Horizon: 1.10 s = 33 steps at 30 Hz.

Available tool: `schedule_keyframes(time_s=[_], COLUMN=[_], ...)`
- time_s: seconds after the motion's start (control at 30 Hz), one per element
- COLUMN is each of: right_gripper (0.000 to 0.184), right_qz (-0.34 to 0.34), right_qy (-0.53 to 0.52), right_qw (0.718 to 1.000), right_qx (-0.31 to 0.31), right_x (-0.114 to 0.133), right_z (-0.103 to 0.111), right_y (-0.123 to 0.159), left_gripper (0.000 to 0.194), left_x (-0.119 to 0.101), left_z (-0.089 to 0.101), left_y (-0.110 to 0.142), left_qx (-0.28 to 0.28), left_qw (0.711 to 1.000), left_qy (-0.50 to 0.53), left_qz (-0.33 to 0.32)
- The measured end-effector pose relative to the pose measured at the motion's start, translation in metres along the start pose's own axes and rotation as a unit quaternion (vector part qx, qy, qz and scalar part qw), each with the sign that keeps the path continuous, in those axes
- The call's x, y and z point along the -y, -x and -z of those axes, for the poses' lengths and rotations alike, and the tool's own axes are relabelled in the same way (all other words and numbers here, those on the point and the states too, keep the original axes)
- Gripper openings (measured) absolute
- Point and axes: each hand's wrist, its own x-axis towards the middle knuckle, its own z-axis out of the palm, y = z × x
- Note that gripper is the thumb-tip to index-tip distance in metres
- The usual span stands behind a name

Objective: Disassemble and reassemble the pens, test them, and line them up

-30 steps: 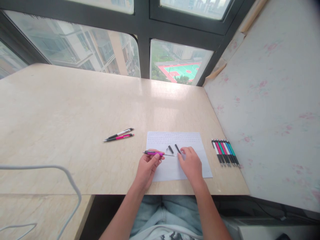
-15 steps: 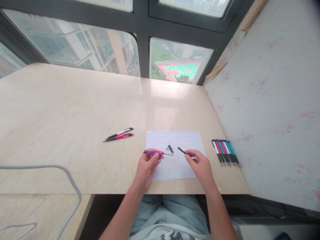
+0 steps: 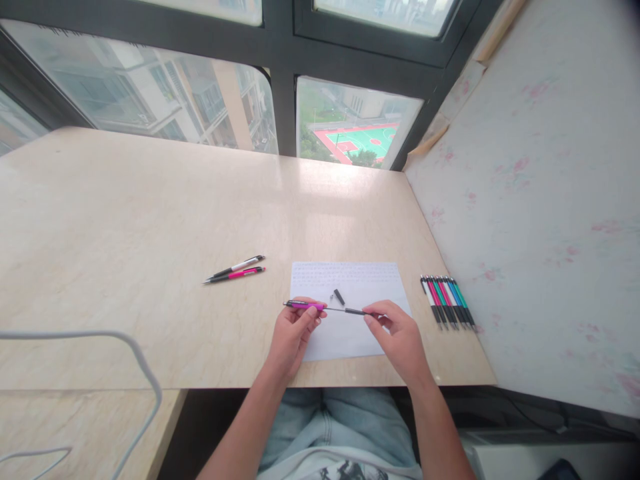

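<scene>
In the head view, our left hand (image 3: 289,337) pinches the purple pen (image 3: 306,305) above the paper (image 3: 343,341); our right hand (image 3: 400,337) clamps the black tube (image 3: 355,311), now swung round to meet the refill (image 3: 336,309), so the parts line up.

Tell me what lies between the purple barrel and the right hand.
The head view shows a thin rod running from the purple barrel to a black tube, whose far end the right hand pinches.
</scene>
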Motion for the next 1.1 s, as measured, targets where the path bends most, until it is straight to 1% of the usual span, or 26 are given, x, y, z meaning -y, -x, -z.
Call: schedule_keyframes(time_s=[0.2, 0.3, 0.5, 0.57, 0.73, 0.77, 0.8, 0.87, 1.0, 1.1], right_gripper=[0.012, 0.012, 0.012, 0.018, 0.039, 0.039, 0.035, 0.021, 0.015, 0.032], right_qz=[0.011, 0.011, 0.021, 0.026, 0.013, 0.011, 0.010, 0.006, 0.011, 0.005], right_qy=[-0.009, -0.021, -0.008, 0.006, 0.034, 0.031, 0.023, 0.004, 0.009, 0.040], right_qw=[1.000, 0.999, 0.999, 0.999, 0.999, 0.999, 0.999, 1.000, 0.999, 0.998], right_qx=[0.023, 0.021, 0.025, 0.029, 0.035, 0.036, 0.035, 0.027, 0.032, 0.046], right_x=[0.013, 0.016, 0.017, 0.017, 0.015, 0.014, 0.014, 0.014, 0.015, 0.015], right_z=[-0.023, -0.029, -0.028, -0.026, -0.025, -0.025, -0.026, -0.027, -0.027, -0.027], right_y=[-0.004, -0.006, -0.007, -0.007, -0.007, -0.007, -0.007, -0.006, -0.005, -0.005], left_gripper=[0.013, 0.014, 0.015, 0.015, 0.014, 0.014, 0.015, 0.015, 0.015, 0.015], left_x=[0.001, 0.001, 0.000, -0.001, 0.000, 0.001, 0.001, 0.001, 0.001, 0.002], left_z=[0.001, 0.001, 0.000, 0.000, 0.000, 0.000, 0.000, 0.000, 0.000, 0.001], left_y=[0.001, 0.001, 0.001, 0.002, 0.003, 0.003, 0.003, 0.002, 0.002, 0.002], left_qx=[0.034, 0.037, 0.034, 0.038, 0.054, 0.053, 0.050, 0.043, 0.043, 0.045], left_qw=[0.999, 0.999, 0.999, 0.999, 0.998, 0.998, 0.998, 0.998, 0.998, 0.998], left_qy=[-0.017, -0.010, -0.012, -0.020, -0.042, -0.044, -0.044, -0.040, -0.044, -0.047], left_qz=[0.010, 0.010, 0.011, 0.010, 0.002, 0.001, -0.001, -0.004, -0.004, -0.005])
